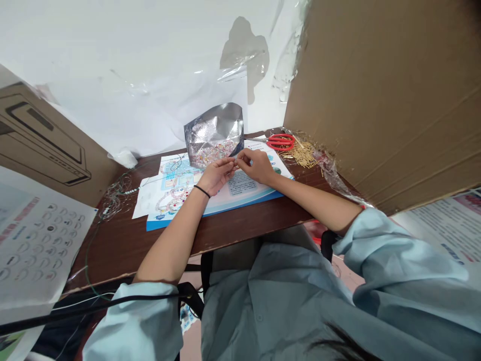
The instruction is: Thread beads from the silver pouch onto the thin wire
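Beads [214,154], tiny, round and pastel, are lying inside a crumpled silver foil pouch [214,125] at ten o'clock from our fingertips, just beside them. The pouch is rising towards eleven, its mouth facing us, its long axis running from nine to three. Our left hand [216,178] is resting nearer the beads and partly hiding the pouch's near edge. Our right hand [259,166] is reaching in from three o'clock, thumb and forefinger pinching narrow. The left fingers are curving inward; we cannot tell how tightly, or whether either hand is holding anything small. Red-handled metal scissors [281,142] are lying at two o'clock, blades pointing towards the pouch, and a heap of thin gold-coloured sticks [301,153] is spilling near three. Between eight and nine, a row of white beads [130,191] is lying on the brown wooden bench [116,245]. Blue-and-white printed sheets [244,186] are covering the bench beneath our hands.
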Motion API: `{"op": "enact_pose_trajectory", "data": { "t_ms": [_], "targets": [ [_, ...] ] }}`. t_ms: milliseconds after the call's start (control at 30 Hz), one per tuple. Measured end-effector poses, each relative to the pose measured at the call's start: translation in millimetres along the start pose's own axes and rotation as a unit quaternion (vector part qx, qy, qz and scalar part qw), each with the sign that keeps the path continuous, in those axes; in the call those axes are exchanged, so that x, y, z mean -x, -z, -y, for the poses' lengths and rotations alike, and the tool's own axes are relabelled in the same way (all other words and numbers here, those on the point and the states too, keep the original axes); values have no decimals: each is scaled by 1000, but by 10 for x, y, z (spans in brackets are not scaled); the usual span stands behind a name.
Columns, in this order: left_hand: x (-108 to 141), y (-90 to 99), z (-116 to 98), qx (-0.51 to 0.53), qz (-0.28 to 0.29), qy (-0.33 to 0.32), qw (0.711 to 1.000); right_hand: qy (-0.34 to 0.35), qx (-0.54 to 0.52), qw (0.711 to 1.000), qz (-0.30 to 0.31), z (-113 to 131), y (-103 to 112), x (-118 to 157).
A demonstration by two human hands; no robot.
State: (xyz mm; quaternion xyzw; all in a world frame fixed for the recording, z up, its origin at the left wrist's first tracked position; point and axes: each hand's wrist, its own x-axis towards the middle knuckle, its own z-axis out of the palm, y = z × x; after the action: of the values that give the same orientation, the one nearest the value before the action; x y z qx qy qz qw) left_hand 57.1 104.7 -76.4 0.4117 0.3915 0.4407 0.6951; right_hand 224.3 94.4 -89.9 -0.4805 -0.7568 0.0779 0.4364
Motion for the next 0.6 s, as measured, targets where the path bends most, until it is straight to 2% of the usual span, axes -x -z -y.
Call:
{"op": "enact_pose_trajectory", "data": {
  "t_ms": [600],
  "targets": [
    [-26,39,37,-9,27,-19,999,23,5,1000,16,37,11,9]
  ]
}}
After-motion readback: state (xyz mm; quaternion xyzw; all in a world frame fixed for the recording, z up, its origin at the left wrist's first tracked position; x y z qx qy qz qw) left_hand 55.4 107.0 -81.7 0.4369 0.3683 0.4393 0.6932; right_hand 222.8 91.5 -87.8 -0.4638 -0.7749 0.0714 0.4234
